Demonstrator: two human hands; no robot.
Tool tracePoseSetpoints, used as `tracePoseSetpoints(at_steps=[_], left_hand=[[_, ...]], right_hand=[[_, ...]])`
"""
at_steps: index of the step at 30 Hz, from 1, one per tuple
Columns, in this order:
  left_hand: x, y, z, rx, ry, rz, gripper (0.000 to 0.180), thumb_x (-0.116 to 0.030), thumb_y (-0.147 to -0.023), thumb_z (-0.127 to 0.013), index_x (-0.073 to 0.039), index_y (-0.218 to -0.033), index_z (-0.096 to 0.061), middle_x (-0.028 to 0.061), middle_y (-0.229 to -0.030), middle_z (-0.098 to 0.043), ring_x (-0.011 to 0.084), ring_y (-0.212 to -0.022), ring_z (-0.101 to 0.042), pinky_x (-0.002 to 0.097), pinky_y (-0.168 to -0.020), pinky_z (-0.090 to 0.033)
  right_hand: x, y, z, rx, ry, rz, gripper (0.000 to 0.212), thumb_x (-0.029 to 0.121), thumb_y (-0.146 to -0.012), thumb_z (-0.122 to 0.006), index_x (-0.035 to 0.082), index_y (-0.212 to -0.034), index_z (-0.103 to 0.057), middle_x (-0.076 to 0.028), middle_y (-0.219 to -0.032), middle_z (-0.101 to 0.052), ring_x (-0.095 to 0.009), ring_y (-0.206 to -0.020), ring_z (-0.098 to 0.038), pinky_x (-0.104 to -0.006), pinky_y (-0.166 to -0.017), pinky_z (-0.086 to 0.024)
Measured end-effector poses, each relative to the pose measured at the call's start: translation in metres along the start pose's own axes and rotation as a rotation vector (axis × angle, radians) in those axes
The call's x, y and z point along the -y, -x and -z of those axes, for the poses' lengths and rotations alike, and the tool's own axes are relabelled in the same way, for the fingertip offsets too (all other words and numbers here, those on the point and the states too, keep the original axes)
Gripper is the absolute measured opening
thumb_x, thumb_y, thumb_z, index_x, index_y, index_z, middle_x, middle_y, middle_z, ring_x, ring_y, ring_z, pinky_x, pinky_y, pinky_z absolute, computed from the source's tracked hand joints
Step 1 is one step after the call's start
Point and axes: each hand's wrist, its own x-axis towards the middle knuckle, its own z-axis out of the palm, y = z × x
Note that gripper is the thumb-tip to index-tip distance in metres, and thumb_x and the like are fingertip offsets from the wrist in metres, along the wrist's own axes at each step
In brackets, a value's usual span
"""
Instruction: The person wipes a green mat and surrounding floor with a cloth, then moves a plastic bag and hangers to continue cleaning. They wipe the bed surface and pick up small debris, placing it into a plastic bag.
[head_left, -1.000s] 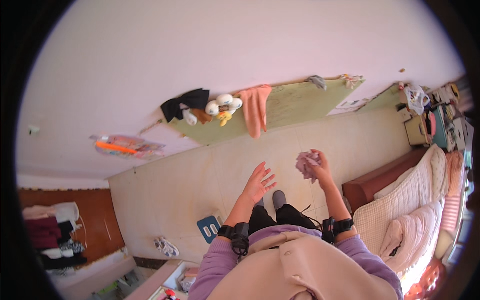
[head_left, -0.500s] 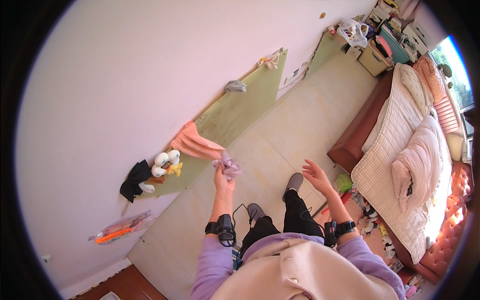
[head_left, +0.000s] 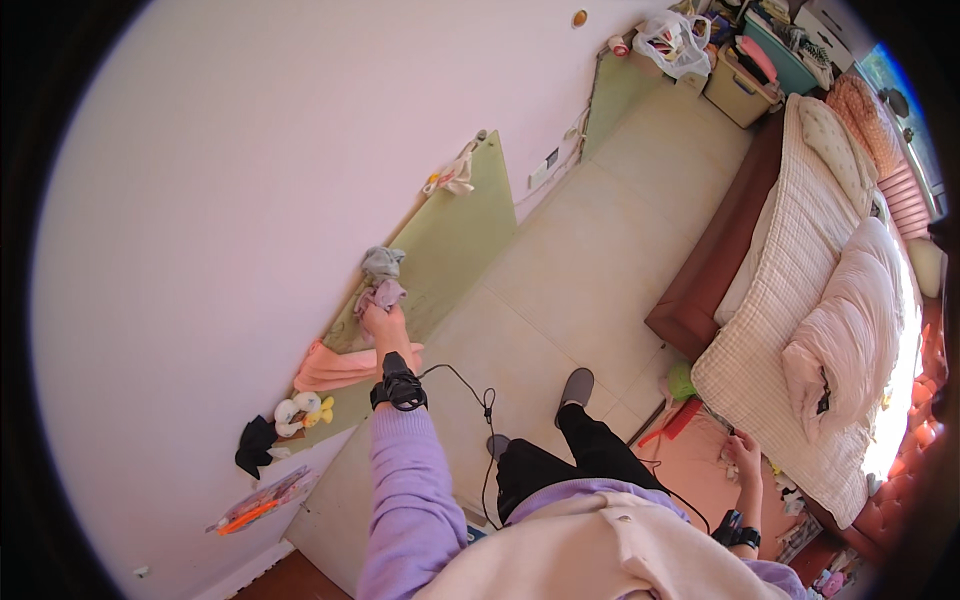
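A crumpled mauve cloth (head_left: pixel 388 294) is gripped in my left hand (head_left: pixel 382 322), which reaches out to the top edge of the green board (head_left: pixel 450 240) along the wall. Right beside it on that edge sits a bunched grey cloth (head_left: pixel 382 262). Closer to me, a folded peach towel (head_left: pixel 345 368) drapes over the board, partly behind my left wrist. My right hand (head_left: pixel 742 455) hangs low at my right side near the bed, its fingers loosely bent and seemingly holding nothing.
White and yellow plush toys (head_left: pixel 300 410) and a black cloth (head_left: pixel 256 445) hang at the board's near end. A pale cloth (head_left: pixel 455 175) lies near its far end. The bed (head_left: pixel 760 330) stands on the right, with a pink mat (head_left: pixel 690 460) below. Storage bins (head_left: pixel 740 88) stand far back.
My left hand has carried the mauve cloth forward and left to the board's top edge, next to the grey cloth. My right hand has dropped down and right, its spread fingers now bent.
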Motion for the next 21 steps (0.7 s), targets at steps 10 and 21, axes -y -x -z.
tracePoseSetpoints(at_steps=[10,21], left_hand=[[0.128,-0.004,-0.131,-0.021,-0.131,0.161,0.015,-0.004,-0.094,-0.045,-0.006,-0.104,-0.056,0.0093,-0.103,-0.058,0.024,-0.087,-0.059,0.0291,-0.07,-0.05],[0.216,0.014,-0.212,0.142,-2.016,-0.347,0.028,-0.026,-0.082,-0.063,0.0,-0.092,-0.067,0.0157,-0.093,-0.069,0.0297,-0.081,-0.064,0.0363,-0.073,-0.048]], right_hand=[[0.045,-0.066,0.016,0.035,-0.019,0.053,0.036,0.018,-0.095,-0.059,0.001,-0.126,-0.056,-0.004,-0.101,-0.065,-0.009,-0.085,-0.062,-0.023,-0.067,-0.049],[0.096,-0.126,0.004,-0.014,0.011,-0.07,0.035,0.019,-0.096,-0.057,0.004,-0.127,-0.056,-0.005,-0.105,-0.065,-0.012,-0.089,-0.063,-0.0248,-0.073,-0.05]])
